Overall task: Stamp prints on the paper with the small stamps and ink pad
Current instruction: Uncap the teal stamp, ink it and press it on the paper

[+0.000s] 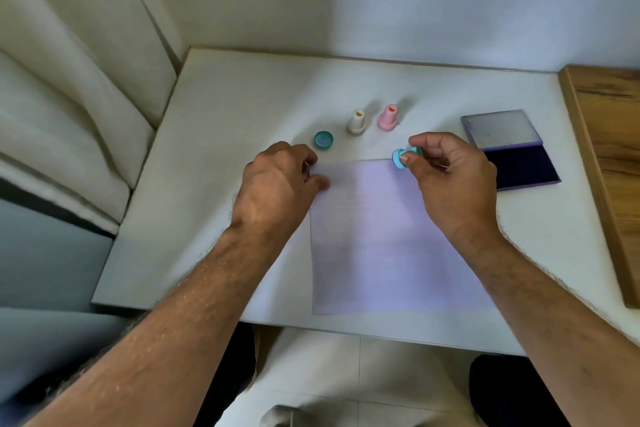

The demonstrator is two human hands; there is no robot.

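A sheet of lined paper lies on the white table. My right hand pinches a small teal stamp between thumb and fingers, tilted sideways just above the paper's far right corner. My left hand rests on the paper's far left corner, thumb flat on the sheet, its fingers curled. A teal cap lies just beyond the left hand. A cream stamp and a pink stamp stand upright behind the paper. The open ink pad sits to the right, its lid folded back.
A wooden board borders the table on the right. A wall rises behind and cushions press against the left side. The table's front edge is near my legs.
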